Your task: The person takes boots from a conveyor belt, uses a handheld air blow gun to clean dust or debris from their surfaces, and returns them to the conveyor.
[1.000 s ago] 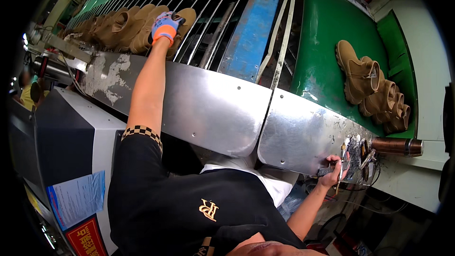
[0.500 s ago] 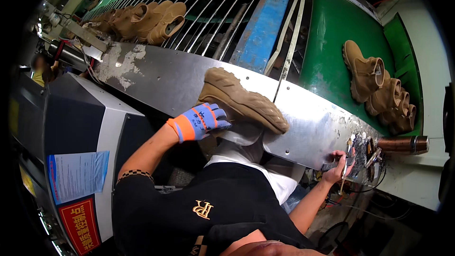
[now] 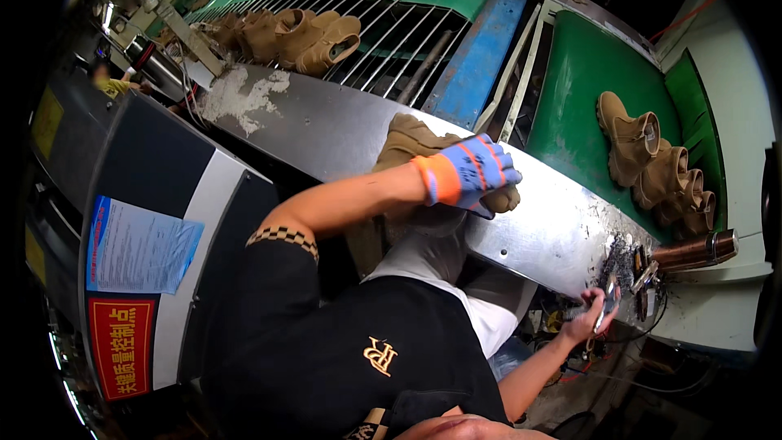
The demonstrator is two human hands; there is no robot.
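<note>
A tan boot [image 3: 401, 140] lies on its side across the near edge of the metal ledge, with its chunky sole facing up. My left hand [image 3: 468, 171], in a blue-and-orange work glove, reaches over the boot's toe end. The fingers lie across the sole, the thumb sits below, and the toe tip shows just past them. My bare right hand [image 3: 588, 315] is closed around a slim metal hand tool [image 3: 604, 314] at the right end of the ledge. Its exact kind is too small to tell.
Several tan boots [image 3: 326, 45] stand on the rod rack at the far left. More boots [image 3: 629, 140] line the green belt [image 3: 566, 90] on the right. Small tools [image 3: 645, 277] and a copper-coloured cylinder [image 3: 696, 251] lie at the ledge's right end. A dark machine cabinet [image 3: 155, 171] stands left.
My left hand has moved right, from beside the boot's upper to over its toe end. The right hand still holds the tool. The whole view has shifted somewhat.
</note>
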